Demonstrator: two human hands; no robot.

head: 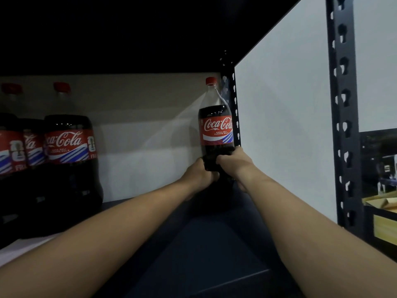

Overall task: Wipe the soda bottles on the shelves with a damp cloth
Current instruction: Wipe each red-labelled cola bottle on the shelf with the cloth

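**Wiping the corner Coke bottle – two hands on it**

On the left of the shelf [182,244] stands a cluster of Coke bottles [68,147], red caps up, well apart from the action. Moving right, the left hand [202,173] has its fingers wrapped around the lower body of the lone bottle [216,117], which stands upright in the back right corner, right beside the slotted rack post [233,108]. The right hand [234,163] grips the same spot from the other side, fingers curled around it. There's something dark bunched between the hands, maybe the cloth, honestly can't tell in this light. My take: steady the bottle with one hand, work the cloth upward over the label and neck, and rotate it so the back gets done too.
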